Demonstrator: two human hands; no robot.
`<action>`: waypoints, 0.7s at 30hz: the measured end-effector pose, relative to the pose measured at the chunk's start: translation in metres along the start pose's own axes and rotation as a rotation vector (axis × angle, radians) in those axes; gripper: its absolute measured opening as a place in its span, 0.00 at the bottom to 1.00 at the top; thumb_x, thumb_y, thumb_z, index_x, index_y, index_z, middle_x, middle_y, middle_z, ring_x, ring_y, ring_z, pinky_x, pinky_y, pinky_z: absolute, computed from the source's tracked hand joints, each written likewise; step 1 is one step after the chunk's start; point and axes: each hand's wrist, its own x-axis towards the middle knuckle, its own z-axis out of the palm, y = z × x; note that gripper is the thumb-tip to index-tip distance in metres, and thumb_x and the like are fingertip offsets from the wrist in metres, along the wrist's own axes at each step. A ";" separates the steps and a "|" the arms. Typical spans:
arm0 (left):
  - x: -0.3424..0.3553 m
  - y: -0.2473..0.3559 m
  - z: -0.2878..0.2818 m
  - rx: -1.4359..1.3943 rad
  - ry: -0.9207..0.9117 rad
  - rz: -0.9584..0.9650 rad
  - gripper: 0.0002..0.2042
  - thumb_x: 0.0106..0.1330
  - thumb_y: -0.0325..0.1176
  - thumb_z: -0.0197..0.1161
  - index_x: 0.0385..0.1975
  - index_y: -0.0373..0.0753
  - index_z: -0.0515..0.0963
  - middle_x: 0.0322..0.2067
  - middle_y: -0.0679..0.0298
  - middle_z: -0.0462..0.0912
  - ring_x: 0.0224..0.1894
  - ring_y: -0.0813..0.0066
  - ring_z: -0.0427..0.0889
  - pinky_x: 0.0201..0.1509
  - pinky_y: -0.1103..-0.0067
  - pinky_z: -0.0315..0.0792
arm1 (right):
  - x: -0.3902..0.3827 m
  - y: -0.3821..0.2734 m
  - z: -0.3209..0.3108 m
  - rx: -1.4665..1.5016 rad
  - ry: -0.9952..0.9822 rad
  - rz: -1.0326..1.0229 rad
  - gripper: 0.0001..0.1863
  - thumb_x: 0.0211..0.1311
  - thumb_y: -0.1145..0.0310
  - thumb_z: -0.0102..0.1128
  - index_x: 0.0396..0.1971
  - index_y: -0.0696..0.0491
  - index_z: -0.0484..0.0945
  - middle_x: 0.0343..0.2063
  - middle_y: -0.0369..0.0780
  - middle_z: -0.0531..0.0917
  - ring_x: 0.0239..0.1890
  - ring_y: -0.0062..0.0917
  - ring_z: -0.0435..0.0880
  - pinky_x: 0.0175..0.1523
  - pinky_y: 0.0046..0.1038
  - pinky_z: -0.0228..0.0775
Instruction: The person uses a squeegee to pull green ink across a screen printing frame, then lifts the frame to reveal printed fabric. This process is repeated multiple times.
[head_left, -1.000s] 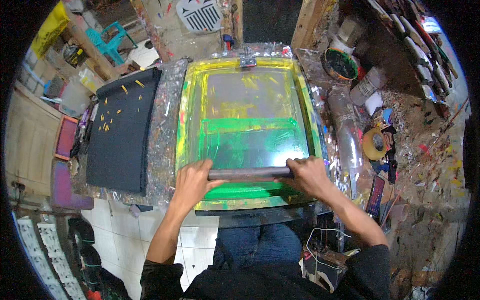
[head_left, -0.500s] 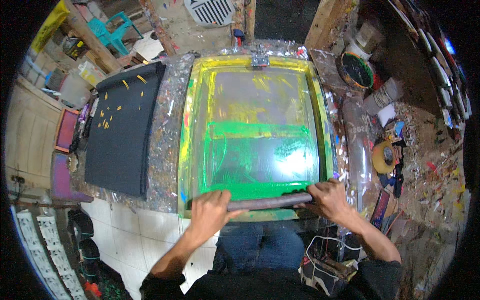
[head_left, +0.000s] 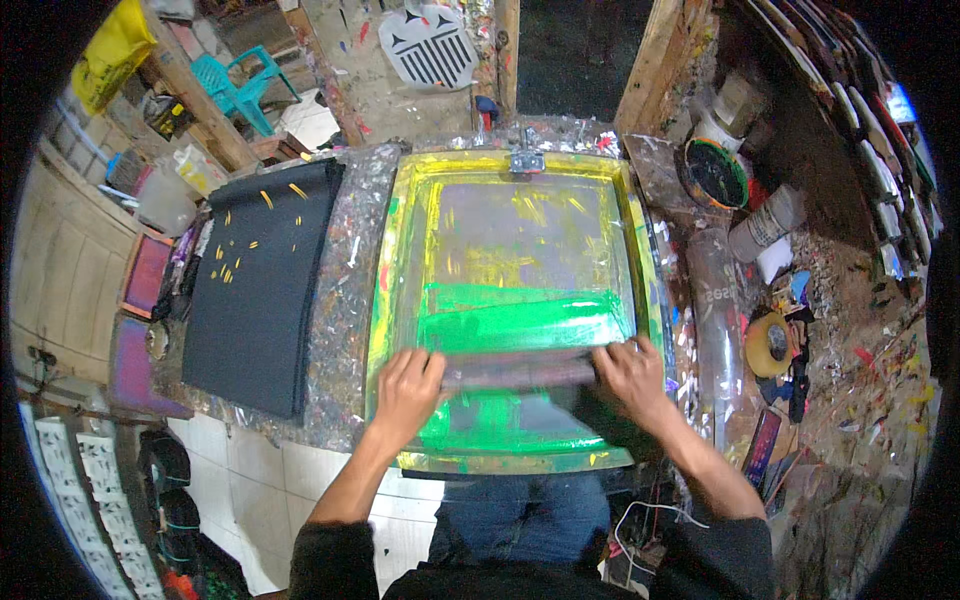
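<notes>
My left hand (head_left: 408, 385) and my right hand (head_left: 630, 380) grip the two ends of a dark squeegee (head_left: 515, 368), blurred by motion, across the lower half of a screen-printing frame (head_left: 405, 200). The frame has yellow-stained edges and is held at its top by a metal clamp (head_left: 527, 161). Bright green ink (head_left: 510, 320) shows above and below the squeegee; the upper mesh is greyish with yellow smears.
A stack of dark sheets (head_left: 250, 330) with small yellow marks lies left on the paint-spattered table (head_left: 342, 270). To the right are an ink bucket (head_left: 717, 175), a tape roll (head_left: 768, 342) and a clear roll (head_left: 720, 340). A turquoise chair (head_left: 240, 90) stands behind.
Since half a second ago both hands and the squeegee have moved up the screen from its near edge, and a bright green band shows higher up. The whole view has also shifted slightly.
</notes>
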 end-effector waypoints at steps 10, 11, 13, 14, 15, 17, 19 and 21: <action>0.102 -0.049 0.031 -0.090 0.087 -0.023 0.26 0.44 0.37 0.84 0.38 0.35 0.75 0.34 0.51 0.81 0.39 0.47 0.83 0.40 0.59 0.76 | 0.075 0.053 0.025 0.161 -0.234 0.266 0.20 0.53 0.54 0.74 0.31 0.52 0.74 0.23 0.42 0.81 0.29 0.42 0.85 0.34 0.43 0.75; 0.100 -0.050 0.035 -0.084 0.073 -0.042 0.26 0.43 0.37 0.84 0.37 0.35 0.75 0.34 0.51 0.81 0.39 0.47 0.83 0.40 0.60 0.76 | 0.071 0.051 0.025 0.180 -0.252 0.265 0.17 0.55 0.57 0.72 0.33 0.51 0.75 0.24 0.42 0.82 0.28 0.41 0.85 0.34 0.42 0.75; 0.077 -0.042 0.034 -0.110 0.033 -0.052 0.28 0.40 0.37 0.85 0.36 0.35 0.74 0.34 0.51 0.80 0.39 0.47 0.83 0.41 0.60 0.76 | 0.049 0.036 0.015 0.212 -0.328 0.264 0.13 0.56 0.61 0.69 0.35 0.50 0.76 0.26 0.42 0.82 0.28 0.40 0.85 0.34 0.41 0.74; 0.063 -0.037 0.031 -0.123 0.000 -0.065 0.28 0.38 0.37 0.85 0.36 0.35 0.73 0.33 0.51 0.80 0.38 0.47 0.82 0.41 0.61 0.76 | 0.037 0.029 0.010 0.207 -0.358 0.254 0.13 0.55 0.63 0.68 0.35 0.50 0.76 0.26 0.42 0.82 0.28 0.39 0.85 0.34 0.41 0.74; 0.046 -0.030 0.026 -0.137 -0.030 -0.070 0.29 0.37 0.36 0.85 0.36 0.35 0.73 0.33 0.52 0.80 0.38 0.48 0.82 0.41 0.61 0.76 | 0.025 0.023 0.003 0.191 -0.357 0.241 0.12 0.55 0.64 0.68 0.35 0.50 0.76 0.26 0.42 0.81 0.28 0.38 0.85 0.34 0.40 0.74; 0.016 -0.016 0.016 -0.154 -0.066 -0.066 0.30 0.33 0.36 0.85 0.35 0.36 0.73 0.32 0.52 0.79 0.37 0.48 0.82 0.41 0.62 0.76 | 0.005 0.003 -0.015 0.260 -0.357 0.244 0.12 0.53 0.68 0.66 0.37 0.50 0.76 0.27 0.41 0.80 0.29 0.37 0.84 0.34 0.39 0.74; -0.011 0.000 0.003 -0.151 -0.079 -0.059 0.30 0.30 0.35 0.84 0.35 0.36 0.73 0.31 0.53 0.78 0.36 0.49 0.82 0.40 0.62 0.77 | -0.007 -0.020 -0.033 0.269 -0.361 0.264 0.18 0.41 0.65 0.74 0.31 0.51 0.74 0.26 0.41 0.80 0.28 0.38 0.83 0.34 0.38 0.71; -0.033 0.015 -0.008 -0.142 -0.074 -0.035 0.30 0.31 0.35 0.85 0.34 0.37 0.73 0.31 0.55 0.78 0.37 0.53 0.82 0.42 0.63 0.77 | -0.019 -0.043 -0.056 0.211 -0.354 0.224 0.18 0.41 0.65 0.73 0.31 0.51 0.75 0.26 0.40 0.80 0.28 0.36 0.83 0.35 0.36 0.71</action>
